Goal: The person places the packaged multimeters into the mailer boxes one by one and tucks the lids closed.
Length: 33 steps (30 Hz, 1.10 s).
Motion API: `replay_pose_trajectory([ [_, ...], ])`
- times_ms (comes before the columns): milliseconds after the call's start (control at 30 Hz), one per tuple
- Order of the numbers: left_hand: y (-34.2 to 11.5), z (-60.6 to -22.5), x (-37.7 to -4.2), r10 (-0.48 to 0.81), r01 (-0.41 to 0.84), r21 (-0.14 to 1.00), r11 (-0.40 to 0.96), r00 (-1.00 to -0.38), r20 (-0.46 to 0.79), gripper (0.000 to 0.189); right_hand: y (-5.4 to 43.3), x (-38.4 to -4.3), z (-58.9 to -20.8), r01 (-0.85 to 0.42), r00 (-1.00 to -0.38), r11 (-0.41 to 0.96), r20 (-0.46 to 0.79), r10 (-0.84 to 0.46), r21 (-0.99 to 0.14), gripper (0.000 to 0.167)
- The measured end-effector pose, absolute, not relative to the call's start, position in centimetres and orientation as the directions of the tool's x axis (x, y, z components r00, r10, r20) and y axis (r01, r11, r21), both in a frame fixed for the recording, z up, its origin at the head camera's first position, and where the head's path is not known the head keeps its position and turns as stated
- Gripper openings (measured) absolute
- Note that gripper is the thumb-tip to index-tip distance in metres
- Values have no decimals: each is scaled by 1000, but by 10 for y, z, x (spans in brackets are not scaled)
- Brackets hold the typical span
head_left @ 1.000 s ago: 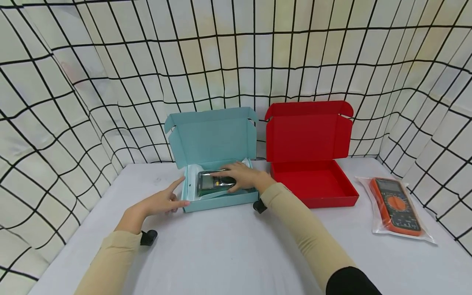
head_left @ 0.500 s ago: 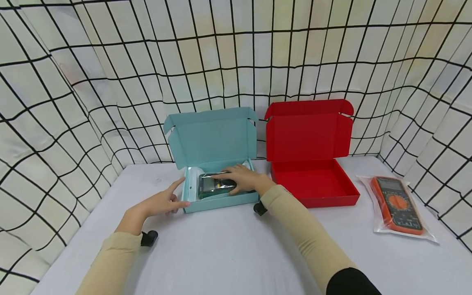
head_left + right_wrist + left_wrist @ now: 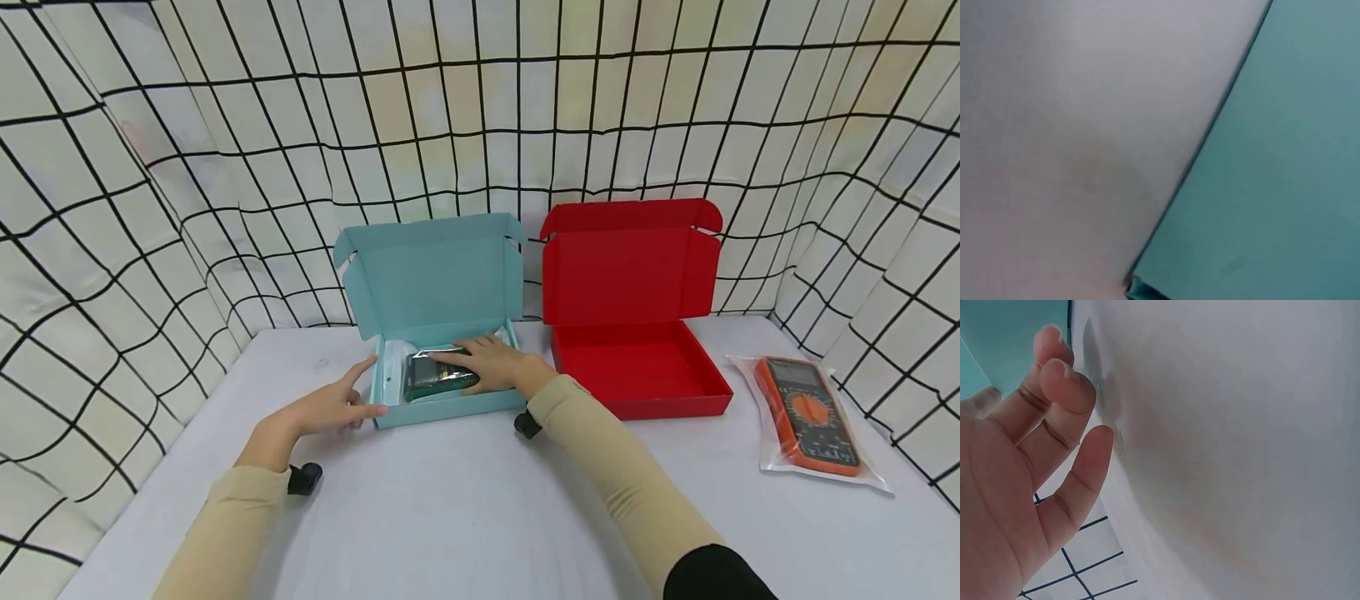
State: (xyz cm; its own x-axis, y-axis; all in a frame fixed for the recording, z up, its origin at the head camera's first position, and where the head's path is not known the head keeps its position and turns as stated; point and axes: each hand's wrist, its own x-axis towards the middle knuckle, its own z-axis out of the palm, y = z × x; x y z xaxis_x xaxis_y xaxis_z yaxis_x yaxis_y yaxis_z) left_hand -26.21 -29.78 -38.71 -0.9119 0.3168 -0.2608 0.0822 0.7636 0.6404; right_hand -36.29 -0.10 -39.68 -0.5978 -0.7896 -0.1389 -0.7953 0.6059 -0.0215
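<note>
In the head view, a red box and a bagged orange meter lie right of the open blue box on the white worktop. Inside the blue box sits a glossy dark-green device, partly covered by the right hand, its grip spread; the left hand, thumb and forefinger apart, touches the box's left corner. The left wrist view shows fingers loosely bent; the right wrist view, smooth blue card.

A white-covered worktop carries an open pale-blue box, an open red box just beside it (lids raised on both), and, to their right, an orange multimeter lying in a clear bag.
</note>
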Motion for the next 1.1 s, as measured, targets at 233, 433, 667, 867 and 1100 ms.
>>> replay_pose_trajectory([
  [233, -298, -385, -263, 319, 79, 638, 766, -908, -270, 109, -1, -361, -392, -793, -596, 608, -168, -785, -31, 80],
  [433, -297, -383, -262, 318, 74, 640, 765, -907, -275, 107, -1, -360, -388, -792, -595, 610, -185, -783, -34, 81],
  [667, -296, -380, -261, 318, 72, 641, 764, -906, -278, 108, 1, -360, -389, -787, -595, 613, -174, -784, -70, 81],
  [867, -295, -380, -262, 323, 74, 642, 763, -904, -280, 109, 6, -359, -386, -775, -598, 616, -148, -787, -145, 77],
  [1100, -296, -375, -262, 327, 81, 630, 772, -901, -286, 109, 16, -359, -381, -753, -608, 626, -147, -780, -203, 77],
])
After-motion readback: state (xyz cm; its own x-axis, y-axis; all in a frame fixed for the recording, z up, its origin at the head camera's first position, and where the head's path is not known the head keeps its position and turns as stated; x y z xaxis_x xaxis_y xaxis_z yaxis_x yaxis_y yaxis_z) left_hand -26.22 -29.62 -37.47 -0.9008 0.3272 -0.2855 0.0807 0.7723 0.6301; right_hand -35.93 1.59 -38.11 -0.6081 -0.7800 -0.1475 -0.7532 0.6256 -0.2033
